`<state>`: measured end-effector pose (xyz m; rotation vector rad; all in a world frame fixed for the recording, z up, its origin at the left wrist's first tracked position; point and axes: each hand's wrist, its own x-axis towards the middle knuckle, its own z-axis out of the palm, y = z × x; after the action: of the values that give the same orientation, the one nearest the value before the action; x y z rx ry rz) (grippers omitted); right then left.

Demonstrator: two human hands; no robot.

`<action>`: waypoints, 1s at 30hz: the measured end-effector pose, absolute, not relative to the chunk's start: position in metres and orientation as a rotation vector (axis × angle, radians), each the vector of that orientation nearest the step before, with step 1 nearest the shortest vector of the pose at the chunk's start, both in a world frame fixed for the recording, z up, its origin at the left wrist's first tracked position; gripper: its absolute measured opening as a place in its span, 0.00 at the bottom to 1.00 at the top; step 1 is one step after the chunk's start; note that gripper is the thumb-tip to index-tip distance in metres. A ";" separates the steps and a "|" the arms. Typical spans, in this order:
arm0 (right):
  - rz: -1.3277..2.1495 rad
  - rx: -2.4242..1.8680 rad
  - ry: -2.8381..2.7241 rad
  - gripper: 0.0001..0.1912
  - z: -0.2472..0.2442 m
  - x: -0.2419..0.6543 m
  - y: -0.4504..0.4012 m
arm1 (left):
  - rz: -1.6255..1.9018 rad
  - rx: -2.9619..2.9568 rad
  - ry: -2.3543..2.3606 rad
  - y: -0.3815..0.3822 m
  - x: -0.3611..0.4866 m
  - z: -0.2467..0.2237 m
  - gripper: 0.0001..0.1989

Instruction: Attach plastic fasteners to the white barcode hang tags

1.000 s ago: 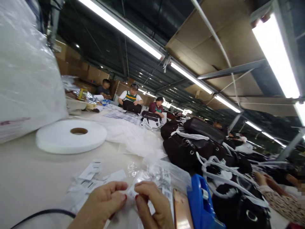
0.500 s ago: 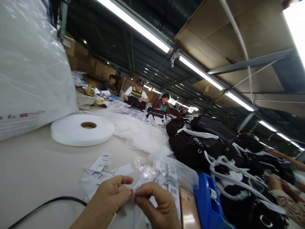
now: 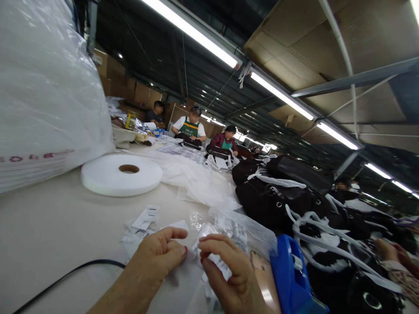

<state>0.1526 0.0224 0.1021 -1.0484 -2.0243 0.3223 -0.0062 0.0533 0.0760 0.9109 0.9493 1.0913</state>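
My left hand (image 3: 160, 257) and my right hand (image 3: 229, 272) meet low in the middle of the view, over a scatter of small white paper tags (image 3: 145, 220) on the pale table (image 3: 52, 226). Both pinch a small clear plastic sleeve (image 3: 194, 250) with a tag between thumb and fingertips. Just beyond lies a heap of clear plastic bags (image 3: 240, 229) with barcode labels inside. The lower part of each hand is cut off by the frame edge.
A flat white tape roll (image 3: 121, 174) lies left of centre, a big plastic-wrapped bundle (image 3: 42, 96) behind it. A blue tape dispenser (image 3: 291, 277) and a phone (image 3: 262, 279) sit right of my hands. Black bags (image 3: 278, 196) with white straps pile right. Other people work far along the table. A black cable (image 3: 65, 277) crosses at lower left.
The camera has tilted and shifted, so the table contents slide right and up. My hands stay together on the small sleeve, the right hand now spread slightly wider.
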 end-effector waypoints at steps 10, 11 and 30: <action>-0.441 -0.956 -2.530 0.12 0.109 0.148 0.025 | 1.060 0.958 0.950 0.052 -0.009 0.079 0.17; -0.477 -0.959 -2.532 0.12 0.109 0.148 0.025 | 1.046 0.960 0.970 0.053 -0.009 0.079 0.18; -0.005 -1.093 -2.095 0.08 0.118 0.149 0.013 | 0.838 0.633 0.731 0.053 -0.014 0.088 0.12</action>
<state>0.1492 0.0127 0.1184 -1.0925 -2.0950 -0.0046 -0.0142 0.0527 0.0877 0.6325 0.7308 0.8384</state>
